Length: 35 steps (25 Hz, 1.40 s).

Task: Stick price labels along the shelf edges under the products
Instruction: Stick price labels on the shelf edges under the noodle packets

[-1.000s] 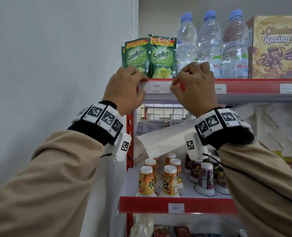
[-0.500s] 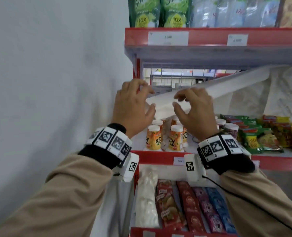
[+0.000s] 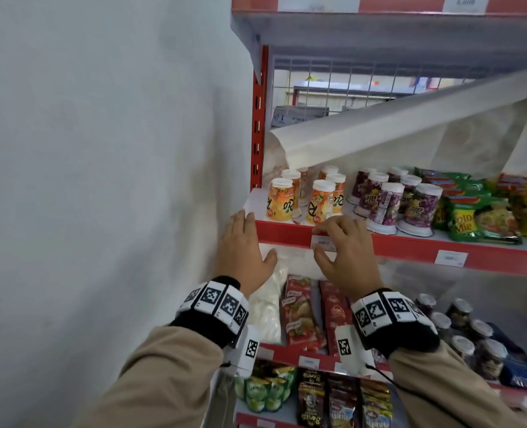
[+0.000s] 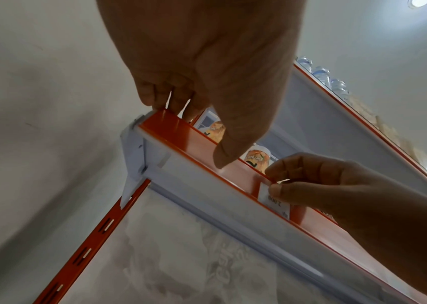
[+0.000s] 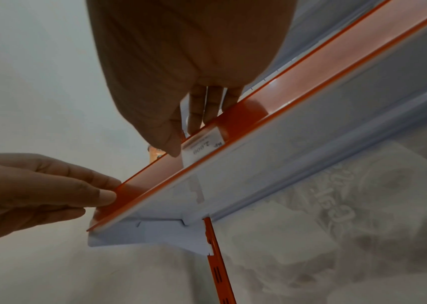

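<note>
Where fingers pinch, label (image 3: 324,243) "2.000"

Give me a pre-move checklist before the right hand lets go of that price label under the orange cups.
1. Label sits on the red shelf edge: ok.
2. Label is below the orange cups: ok.
3. Right hand has thumb and fingers on the label: ok.
4. Left hand steadies the shelf's left end, fingers straight: ok.
5. Label lies level with the edge: ok, as far as the head view shows.
6. Label fully stuck down: cannot tell.
</note>
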Each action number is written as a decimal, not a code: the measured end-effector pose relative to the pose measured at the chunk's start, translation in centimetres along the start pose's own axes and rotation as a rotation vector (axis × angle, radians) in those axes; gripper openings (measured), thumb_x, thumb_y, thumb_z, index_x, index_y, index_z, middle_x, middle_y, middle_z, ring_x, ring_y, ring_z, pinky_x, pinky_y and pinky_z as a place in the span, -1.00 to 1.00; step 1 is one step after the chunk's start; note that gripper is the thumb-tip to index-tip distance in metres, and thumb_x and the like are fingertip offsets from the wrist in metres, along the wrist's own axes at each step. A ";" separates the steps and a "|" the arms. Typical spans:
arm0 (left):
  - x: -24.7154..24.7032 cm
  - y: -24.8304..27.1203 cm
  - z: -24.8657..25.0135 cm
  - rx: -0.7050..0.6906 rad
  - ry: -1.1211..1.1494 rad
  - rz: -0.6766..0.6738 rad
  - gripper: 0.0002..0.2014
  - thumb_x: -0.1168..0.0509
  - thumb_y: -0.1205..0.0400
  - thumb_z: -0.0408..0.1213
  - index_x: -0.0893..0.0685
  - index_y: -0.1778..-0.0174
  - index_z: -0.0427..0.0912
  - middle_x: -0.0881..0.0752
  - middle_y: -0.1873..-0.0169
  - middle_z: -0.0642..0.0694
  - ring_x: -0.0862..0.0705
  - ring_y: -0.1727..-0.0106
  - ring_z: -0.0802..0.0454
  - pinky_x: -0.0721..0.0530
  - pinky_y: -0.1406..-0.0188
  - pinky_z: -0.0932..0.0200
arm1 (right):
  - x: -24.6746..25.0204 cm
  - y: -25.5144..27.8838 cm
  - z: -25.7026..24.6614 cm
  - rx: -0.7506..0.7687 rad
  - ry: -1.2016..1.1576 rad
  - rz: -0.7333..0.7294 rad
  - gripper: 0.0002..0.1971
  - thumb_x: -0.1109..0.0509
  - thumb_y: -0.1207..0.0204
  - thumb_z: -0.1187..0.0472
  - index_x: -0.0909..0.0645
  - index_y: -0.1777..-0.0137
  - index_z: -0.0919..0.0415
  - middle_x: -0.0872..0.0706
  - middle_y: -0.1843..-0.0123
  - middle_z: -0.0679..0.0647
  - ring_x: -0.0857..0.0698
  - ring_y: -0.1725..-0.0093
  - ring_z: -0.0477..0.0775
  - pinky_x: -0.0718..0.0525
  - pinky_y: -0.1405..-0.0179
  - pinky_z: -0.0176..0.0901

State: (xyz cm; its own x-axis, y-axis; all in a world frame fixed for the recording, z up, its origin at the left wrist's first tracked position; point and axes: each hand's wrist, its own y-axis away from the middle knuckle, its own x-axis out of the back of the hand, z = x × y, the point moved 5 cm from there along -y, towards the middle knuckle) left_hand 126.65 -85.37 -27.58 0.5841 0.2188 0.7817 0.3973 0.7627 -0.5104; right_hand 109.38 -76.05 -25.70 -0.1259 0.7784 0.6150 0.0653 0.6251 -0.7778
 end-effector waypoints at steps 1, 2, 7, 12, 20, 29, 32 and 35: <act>-0.1 0.4 0.1 0.009 0.023 -0.002 -0.20 -0.27 -0.59 0.06 -0.13 -0.64 -0.28 -0.15 -0.64 -0.24 -0.08 -0.66 -0.16 -0.09 -0.64 -0.01 | 0.0 0.2 -0.1 0.006 -0.005 0.007 -0.72 -0.48 -0.37 0.20 -0.62 -0.09 0.12 -0.60 -0.08 0.04 -0.50 -0.06 0.15 -0.44 -0.07 -0.06; -0.2 0.7 0.2 0.017 0.047 0.006 -0.18 -0.27 -0.60 0.05 -0.09 -0.65 -0.29 -0.11 -0.66 -0.23 -0.04 -0.67 -0.15 -0.04 -0.64 0.01 | 0.1 0.5 -0.1 0.008 -0.016 0.015 -0.70 -0.48 -0.37 0.21 -0.61 -0.11 0.11 -0.59 -0.10 0.04 -0.49 -0.07 0.13 -0.44 -0.08 -0.07; 0.9 2.0 0.6 0.018 -0.005 0.139 -0.30 -0.34 -0.51 0.08 -0.34 -0.52 -0.13 -0.45 -0.41 -0.15 -0.35 -0.43 -0.14 -0.37 -0.42 -0.08 | -0.1 1.6 -0.7 -0.007 -0.014 0.005 -0.56 -0.49 -0.36 0.18 -0.60 -0.26 0.12 -0.56 -0.27 0.09 -0.46 -0.25 0.16 -0.48 -0.27 0.06; 1.6 1.4 1.1 0.012 -0.249 0.149 -0.53 -0.30 -0.41 0.20 -0.53 -0.20 0.13 -0.55 -0.17 -0.01 -0.37 -0.33 -0.14 -0.16 -0.40 -0.30 | -0.5 1.1 -1.4 -0.033 0.164 -0.126 -0.40 -0.42 -0.40 0.02 -0.45 -0.47 -0.01 -0.48 -0.44 0.05 -0.39 -0.37 0.19 -0.41 -0.30 0.15; -0.1 -0.2 6.7 -0.329 -0.243 0.126 -0.59 -0.38 -0.50 0.00 -0.59 -0.28 0.09 -0.59 -0.21 0.05 -0.43 -0.27 -0.08 -0.23 -0.17 -0.04 | 1.3 0.9 -0.5 0.012 0.173 -0.027 -0.58 -0.50 -0.32 0.27 -0.65 -0.21 0.22 -0.63 -0.15 0.18 -0.54 -0.11 0.28 -0.58 -0.07 0.15; -0.7 -1.6 7.5 -0.407 -0.021 0.147 -0.82 -0.33 -0.61 -0.32 -0.72 -0.11 -0.17 -0.66 -0.07 -0.12 -0.55 -0.09 -0.15 -0.44 -0.02 0.03 | 1.9 0.0 0.4 0.063 0.169 0.004 -0.77 -0.44 -0.31 0.49 -0.67 0.04 0.32 -0.68 0.10 0.22 -0.58 0.12 0.28 -0.63 0.15 0.12; -0.7 -1.3 7.6 -0.435 -0.002 0.195 -0.84 -0.36 -0.60 -0.33 -0.75 -0.07 -0.22 -0.67 0.03 -0.18 -0.59 -0.03 -0.19 -0.48 0.03 0.00 | 1.9 0.0 0.3 0.065 0.161 0.012 -0.74 -0.46 -0.26 0.50 -0.67 0.04 0.32 -0.68 0.12 0.21 -0.59 0.14 0.28 -0.63 0.18 0.09; -0.8 -0.9 7.7 -0.463 -0.009 0.257 -0.88 -0.37 -0.57 -0.36 -0.76 0.01 -0.23 -0.66 0.12 -0.19 -0.59 0.05 -0.20 -0.44 0.12 0.03 | 1.7 0.0 -0.1 0.041 0.166 -0.042 -0.72 -0.44 -0.26 0.48 -0.69 0.00 0.31 -0.71 0.12 0.21 -0.61 0.16 0.27 -0.62 0.18 0.10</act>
State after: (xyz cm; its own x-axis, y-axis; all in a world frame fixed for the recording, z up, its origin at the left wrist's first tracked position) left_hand 120.34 -81.52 -24.96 0.6987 0.3697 0.6125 0.5144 0.3353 -0.7893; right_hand 109.26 -74.73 -24.69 0.0375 0.7525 0.6575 0.0225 0.6572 -0.7534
